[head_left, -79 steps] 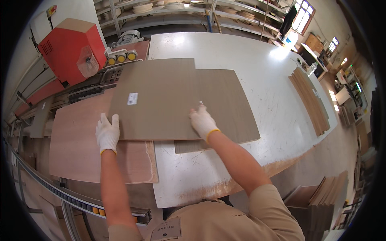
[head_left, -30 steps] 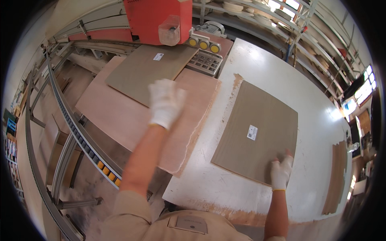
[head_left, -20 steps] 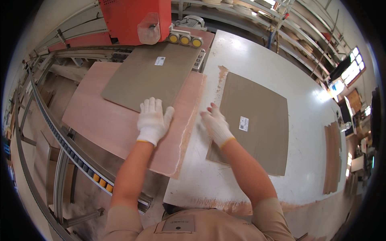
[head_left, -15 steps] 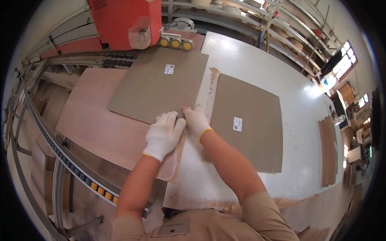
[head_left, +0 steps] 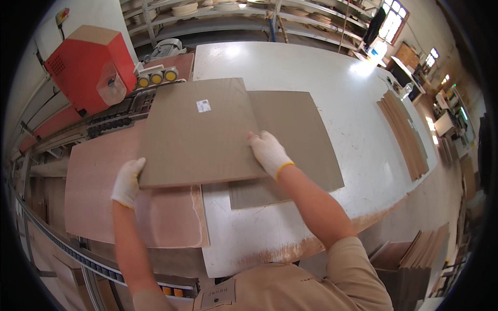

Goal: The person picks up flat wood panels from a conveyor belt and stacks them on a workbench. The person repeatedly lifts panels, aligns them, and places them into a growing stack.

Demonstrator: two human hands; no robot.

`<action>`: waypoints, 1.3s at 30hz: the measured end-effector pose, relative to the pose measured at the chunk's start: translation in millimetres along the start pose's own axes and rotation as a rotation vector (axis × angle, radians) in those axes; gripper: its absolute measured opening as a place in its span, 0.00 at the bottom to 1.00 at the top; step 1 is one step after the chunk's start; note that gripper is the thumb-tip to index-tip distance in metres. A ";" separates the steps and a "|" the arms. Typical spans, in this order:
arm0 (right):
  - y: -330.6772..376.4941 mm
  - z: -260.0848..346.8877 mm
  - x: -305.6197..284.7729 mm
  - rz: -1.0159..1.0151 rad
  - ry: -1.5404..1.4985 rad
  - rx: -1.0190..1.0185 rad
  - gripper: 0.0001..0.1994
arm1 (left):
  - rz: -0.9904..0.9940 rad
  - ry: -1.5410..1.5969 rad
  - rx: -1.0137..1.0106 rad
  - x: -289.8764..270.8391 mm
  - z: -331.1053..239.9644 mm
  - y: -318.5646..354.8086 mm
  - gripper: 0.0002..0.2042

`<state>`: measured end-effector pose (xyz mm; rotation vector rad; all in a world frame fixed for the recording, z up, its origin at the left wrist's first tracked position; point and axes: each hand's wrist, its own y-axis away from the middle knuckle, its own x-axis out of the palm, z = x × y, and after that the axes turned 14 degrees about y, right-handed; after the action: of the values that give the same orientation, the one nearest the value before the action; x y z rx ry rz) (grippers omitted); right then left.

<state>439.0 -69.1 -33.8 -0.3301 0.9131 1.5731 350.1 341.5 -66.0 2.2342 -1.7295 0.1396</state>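
Between my gloved hands is a grey-brown wood panel (head_left: 199, 137) with a small white label, raised a little and tilted. My left hand (head_left: 127, 181) grips its near left corner, thumb on top and the other fingers partly hidden at the edge. My right hand (head_left: 270, 153) holds the right edge, its fingers closed at the rim. The held panel overlaps a second grey-brown panel (head_left: 303, 137), which lies flat on the white table (head_left: 358, 140). Below and left of the held panel is a pinkish board (head_left: 98, 171).
A red machine housing (head_left: 88, 67) with yellow round-ended parts (head_left: 157, 78) stands at the far left. Narrow wood strips (head_left: 402, 137) are stacked along the table's right side. Several boards (head_left: 410, 259) stand at the lower right. Shelves (head_left: 207, 18) line the back.
My hands have moved apart, the left to the panel's near left corner. The labelled panel has shifted right and now covers part of the other panel. The whole view has turned rightward.
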 end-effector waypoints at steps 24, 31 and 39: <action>6.5 -221.1 -125.9 -0.241 0.346 0.040 0.36 | 0.140 -0.644 0.061 218.3 115.7 51.4 0.41; 5.3 -212.4 -130.6 -0.186 0.128 0.112 0.37 | 0.130 -0.667 0.070 219.2 153.1 32.7 0.45; 2.0 -222.5 -118.7 -0.317 0.270 0.067 0.38 | 0.148 -0.738 0.101 228.3 139.7 22.9 0.43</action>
<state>402.3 -310.2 -98.0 -0.6195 1.0611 1.2217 373.2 82.6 -133.7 2.3967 -2.2777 -0.6602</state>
